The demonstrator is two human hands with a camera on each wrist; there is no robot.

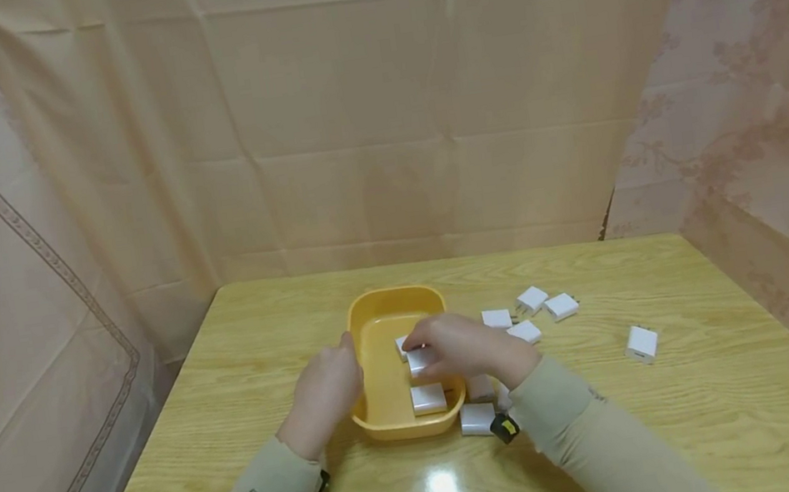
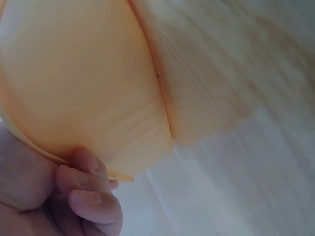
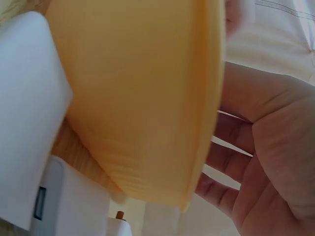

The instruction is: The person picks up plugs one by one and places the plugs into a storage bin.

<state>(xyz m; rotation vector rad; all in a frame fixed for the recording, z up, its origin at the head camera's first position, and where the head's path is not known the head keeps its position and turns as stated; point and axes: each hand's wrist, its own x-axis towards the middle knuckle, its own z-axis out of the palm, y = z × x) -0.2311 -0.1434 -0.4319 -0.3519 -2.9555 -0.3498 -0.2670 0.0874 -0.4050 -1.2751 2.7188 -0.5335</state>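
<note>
A yellow plastic basin (image 1: 390,431) stands on the table. My left hand (image 1: 329,383) grips its left rim; in the left wrist view the curled fingers (image 2: 91,201) lie against the basin's outer wall (image 2: 98,98). Reaching over the right rim, my right hand (image 1: 465,345) pinches a white charger plug (image 1: 422,361) inside the basin. Another white charger (image 1: 428,399) lies in the basin near its front, and a further one (image 1: 401,347) is partly covered by the right hand. In the right wrist view the basin wall (image 3: 138,98) hides the right fingertips.
Right of the basin several white chargers lie loose, among them one (image 1: 478,419) by the front corner, one (image 1: 562,306) farther back and one (image 1: 640,343) alone at the right. Curtain cloth (image 1: 383,113) hangs behind the wooden table (image 1: 727,401).
</note>
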